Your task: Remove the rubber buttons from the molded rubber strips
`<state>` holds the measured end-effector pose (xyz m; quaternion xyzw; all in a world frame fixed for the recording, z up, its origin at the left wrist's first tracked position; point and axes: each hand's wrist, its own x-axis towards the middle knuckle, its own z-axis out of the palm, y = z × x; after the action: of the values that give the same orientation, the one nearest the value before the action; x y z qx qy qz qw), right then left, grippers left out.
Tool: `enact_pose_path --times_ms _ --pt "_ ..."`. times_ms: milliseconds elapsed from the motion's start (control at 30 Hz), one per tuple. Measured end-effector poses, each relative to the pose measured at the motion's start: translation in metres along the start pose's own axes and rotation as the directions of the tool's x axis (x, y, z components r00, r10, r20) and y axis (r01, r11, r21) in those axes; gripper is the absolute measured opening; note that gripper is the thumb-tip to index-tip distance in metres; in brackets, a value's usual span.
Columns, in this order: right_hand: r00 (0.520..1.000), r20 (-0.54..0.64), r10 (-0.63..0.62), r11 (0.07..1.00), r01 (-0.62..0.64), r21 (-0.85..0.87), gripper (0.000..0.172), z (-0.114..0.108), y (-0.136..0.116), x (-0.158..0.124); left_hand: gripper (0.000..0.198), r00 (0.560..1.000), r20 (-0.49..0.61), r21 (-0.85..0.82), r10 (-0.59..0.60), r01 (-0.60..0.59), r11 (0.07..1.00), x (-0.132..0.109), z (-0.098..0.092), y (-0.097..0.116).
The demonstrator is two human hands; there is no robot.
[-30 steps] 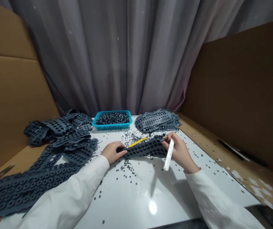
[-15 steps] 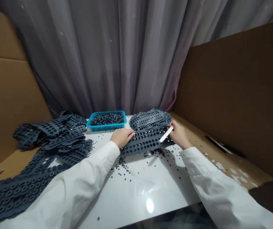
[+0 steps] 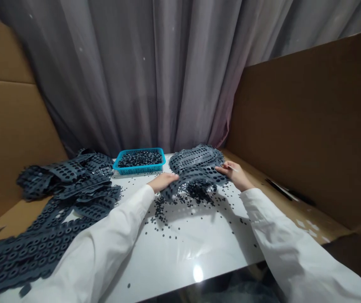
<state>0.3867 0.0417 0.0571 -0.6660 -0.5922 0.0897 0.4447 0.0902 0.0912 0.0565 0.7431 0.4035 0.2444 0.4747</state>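
Head view: my left hand (image 3: 163, 181) and right hand (image 3: 234, 174) grip opposite edges of perforated rubber sheet (image 3: 196, 176), thin white strip (image 3: 232, 168) pinched in right. Loose punched discs (image 3: 199, 192) heaped beneath on white bench (image 3: 183, 256); blue basket (image 3: 139, 162) beyond, perforated sheet pile (image 3: 67, 176) far left.

Grey pleated curtain (image 3: 130, 75) hanging full width behind white glossy bench (image 3: 196, 248); brown cardboard panels standing either side, left panel (image 3: 6, 139) with horizontal seam, right panel (image 3: 300, 126) angled inward against curtain; round lamp glare (image 3: 198, 273) near bench front edge.
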Motion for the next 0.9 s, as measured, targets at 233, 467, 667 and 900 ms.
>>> enact_pose_path --times_ms 233,467,667,900 --pt "0.996 0.089 -0.024 0.999 0.021 0.041 0.06 -0.002 -0.005 -0.006 0.033 1.0 0.011 0.028 -0.02 0.02 0.999 -0.005 -0.003 -0.006" --pt "0.992 0.119 -0.052 0.998 0.048 0.038 0.06 0.001 -0.011 -0.013 0.045 1.0 0.012 0.04 -0.006 0.006 0.999 -0.013 -0.007 -0.012" --pt "0.986 0.147 -0.072 0.997 0.07 0.024 0.058 0.004 -0.014 -0.014 0.045 0.998 -0.058 0.076 0.024 -0.02 0.997 -0.019 -0.017 -0.023" --pt "0.983 0.156 -0.095 0.995 0.09 0.037 0.056 0.01 -0.024 -0.016 0.049 0.999 -0.011 0.105 0.038 -0.036 0.994 -0.035 -0.036 -0.032"
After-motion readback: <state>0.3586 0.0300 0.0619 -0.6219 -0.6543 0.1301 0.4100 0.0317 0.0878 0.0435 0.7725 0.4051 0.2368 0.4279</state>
